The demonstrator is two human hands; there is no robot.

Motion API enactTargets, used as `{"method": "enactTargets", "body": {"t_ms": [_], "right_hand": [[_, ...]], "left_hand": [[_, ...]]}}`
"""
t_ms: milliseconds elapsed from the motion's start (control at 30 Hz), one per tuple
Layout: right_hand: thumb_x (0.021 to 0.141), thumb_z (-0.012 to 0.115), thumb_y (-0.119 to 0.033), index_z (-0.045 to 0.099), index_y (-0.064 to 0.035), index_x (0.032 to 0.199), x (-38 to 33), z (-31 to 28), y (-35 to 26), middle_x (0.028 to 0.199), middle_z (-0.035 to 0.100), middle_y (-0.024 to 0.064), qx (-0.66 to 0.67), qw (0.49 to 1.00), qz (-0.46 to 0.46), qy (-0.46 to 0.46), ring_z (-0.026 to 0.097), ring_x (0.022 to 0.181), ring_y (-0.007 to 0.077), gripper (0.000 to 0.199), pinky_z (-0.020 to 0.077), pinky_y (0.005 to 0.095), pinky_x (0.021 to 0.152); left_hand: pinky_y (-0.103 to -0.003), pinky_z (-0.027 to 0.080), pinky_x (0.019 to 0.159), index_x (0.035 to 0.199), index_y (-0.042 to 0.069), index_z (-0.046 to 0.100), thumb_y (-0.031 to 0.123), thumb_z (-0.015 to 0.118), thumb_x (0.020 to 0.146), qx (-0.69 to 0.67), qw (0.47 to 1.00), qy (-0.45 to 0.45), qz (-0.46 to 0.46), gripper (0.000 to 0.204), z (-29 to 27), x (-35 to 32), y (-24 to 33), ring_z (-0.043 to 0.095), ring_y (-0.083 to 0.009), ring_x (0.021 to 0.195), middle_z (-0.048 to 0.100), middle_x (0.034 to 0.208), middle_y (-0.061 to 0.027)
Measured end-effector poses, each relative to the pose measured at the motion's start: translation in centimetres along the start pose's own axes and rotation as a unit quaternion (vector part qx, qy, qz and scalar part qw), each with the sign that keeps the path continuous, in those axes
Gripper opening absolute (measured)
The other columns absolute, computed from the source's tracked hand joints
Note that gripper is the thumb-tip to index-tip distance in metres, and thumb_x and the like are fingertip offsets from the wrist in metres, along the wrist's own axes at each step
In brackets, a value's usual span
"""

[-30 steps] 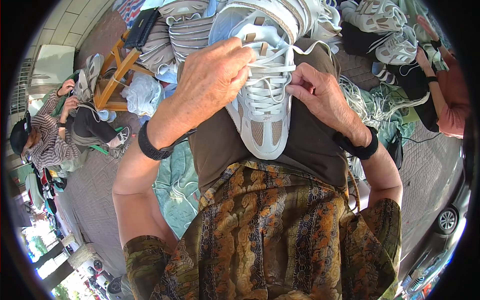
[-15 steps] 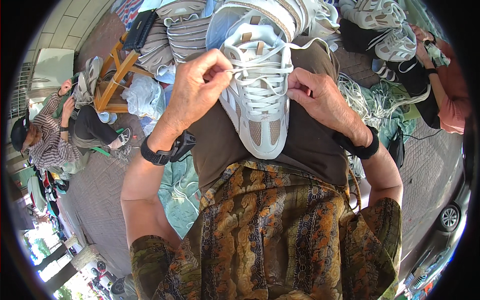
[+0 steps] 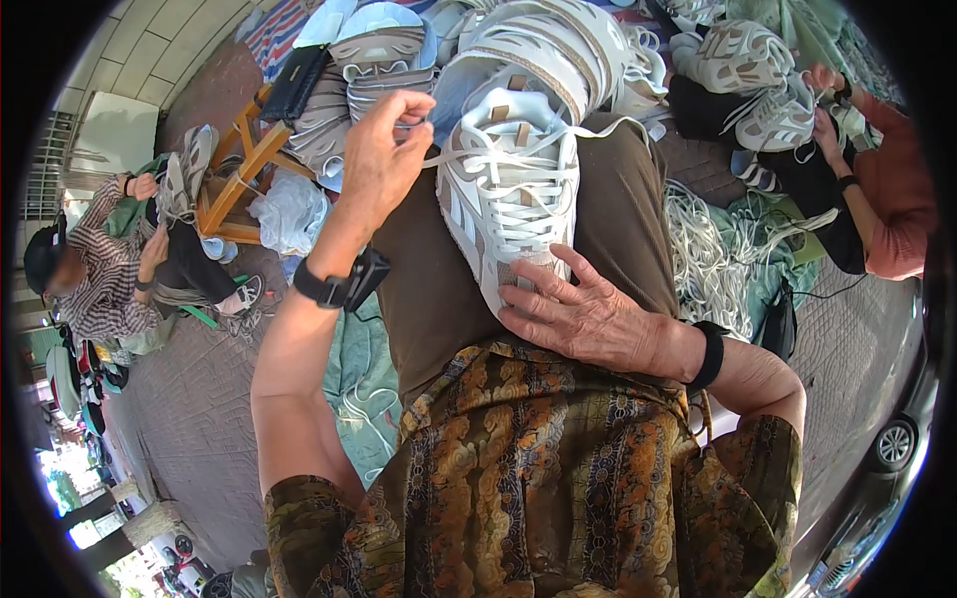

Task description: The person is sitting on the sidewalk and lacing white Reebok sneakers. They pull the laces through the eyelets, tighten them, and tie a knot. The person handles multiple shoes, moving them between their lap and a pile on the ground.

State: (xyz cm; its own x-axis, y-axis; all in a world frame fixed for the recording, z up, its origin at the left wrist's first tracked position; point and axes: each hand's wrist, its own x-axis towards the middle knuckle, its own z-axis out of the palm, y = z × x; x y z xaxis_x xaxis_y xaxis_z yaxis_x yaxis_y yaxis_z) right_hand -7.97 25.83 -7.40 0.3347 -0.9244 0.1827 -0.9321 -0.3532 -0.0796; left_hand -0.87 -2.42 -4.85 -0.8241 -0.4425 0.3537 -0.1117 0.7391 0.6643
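A white and beige sneaker (image 3: 513,189) rests on my lap, its toe toward me. White laces (image 3: 518,199) criss-cross its front, with loose loops at the top. My left hand (image 3: 384,154) is up beside the shoe's left side, fingers curled. A lace runs from the upper eyelets to this hand, where its end is hidden. Over the toe lies my right hand (image 3: 588,314), fingers spread and touching the shoe. Another lace end trails right from the collar, across my brown-trousered knee (image 3: 623,189).
Stacked sneaker uppers (image 3: 548,50) lie just beyond the shoe. A wooden stool (image 3: 239,179) with a black case (image 3: 297,85) stands at left. A heap of white laces (image 3: 708,264) lies at right. Two people handle shoes, one on each side.
My right hand has left the laces at the shoe's right side and come down onto the toe, fingers spreading. My left hand has moved left and slightly up, away from the shoe.
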Motion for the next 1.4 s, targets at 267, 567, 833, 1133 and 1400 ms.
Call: {"method": "enactTargets", "body": {"t_ms": [267, 567, 833, 1133, 1400], "right_hand": [[0.077, 0.062, -0.017, 0.059, -0.0045, 0.115, 0.8, -1.3, 1.0, 0.128, 0.056, 0.0112, -0.023, 0.988, -0.012, 0.155, 0.052, 0.122, 0.0305, 0.040, 0.0494, 0.0428, 0.093], [0.077, 0.062, -0.007, 0.052, 0.0027, 0.125, 2.8, -5.5, 5.7, 0.120, 0.061, 0.0208, -0.024, 0.948, 0.130, 0.289, 0.063, 0.106, 0.0360, 0.050, 0.0526, 0.0422, 0.090], [0.078, 0.072, -0.022, 0.053, -0.0064, 0.123, 2.4, -2.2, 9.2, 0.115, 0.060, 0.0145, 0.072, 0.914, 0.267, 0.297, 0.062, 0.097, 0.0363, 0.052, 0.0522, 0.0414, 0.080], [0.082, 0.063, -0.016, 0.048, 0.0017, 0.128, 1.8, -0.8, 11.5, 0.115, 0.060, 0.0234, 0.004, 0.931, 0.231, 0.283, 0.060, 0.104, 0.0388, 0.052, 0.0510, 0.0417, 0.084], [0.066, 0.067, -0.006, 0.068, -0.0047, 0.080, 14.2, -5.7, 10.5, 0.075, 0.067, 0.0085, -0.218, 0.971, 0.081, -0.061, 0.067, 0.074, 0.0229, 0.014, 0.0537, 0.0352, 0.064]], "left_hand": [[-0.028, 0.049, 0.078, 0.103, 0.001, 0.064, 0.008, 0.060, 0.087, -0.033, 0.999, -0.028, 0.021, 0.018, 0.5, -0.2, 2.9, 0.063, -0.0143, 0.085, 0.068, 0.097, -0.0064], [-0.023, 0.048, 0.075, 0.096, 0.000, 0.065, 0.002, 0.059, 0.089, -0.067, 0.989, -0.012, -0.129, 0.010, -2.1, -6.3, 0.4, 0.061, -0.0081, 0.082, 0.066, 0.089, -0.0011], [-0.036, 0.048, 0.089, 0.113, -0.004, 0.060, 0.016, 0.065, 0.082, -0.020, 0.998, -0.028, -0.048, 0.037, 2.2, -5.9, 0.9, 0.064, -0.0308, 0.101, 0.066, 0.107, -0.0200], [-0.031, 0.046, 0.094, 0.136, 0.001, 0.048, 0.040, 0.060, 0.092, -0.374, 0.886, -0.146, -0.230, 0.059, 6.7, -1.2, -1.0, 0.057, -0.0180, 0.111, 0.058, 0.129, -0.0111], [-0.045, 0.046, 0.089, 0.119, 0.006, 0.059, 0.039, 0.055, 0.084, -0.087, 0.982, -0.079, -0.145, 0.048, 8.9, -2.6, 0.7, 0.060, -0.0396, 0.104, 0.065, 0.108, -0.0232]]}}
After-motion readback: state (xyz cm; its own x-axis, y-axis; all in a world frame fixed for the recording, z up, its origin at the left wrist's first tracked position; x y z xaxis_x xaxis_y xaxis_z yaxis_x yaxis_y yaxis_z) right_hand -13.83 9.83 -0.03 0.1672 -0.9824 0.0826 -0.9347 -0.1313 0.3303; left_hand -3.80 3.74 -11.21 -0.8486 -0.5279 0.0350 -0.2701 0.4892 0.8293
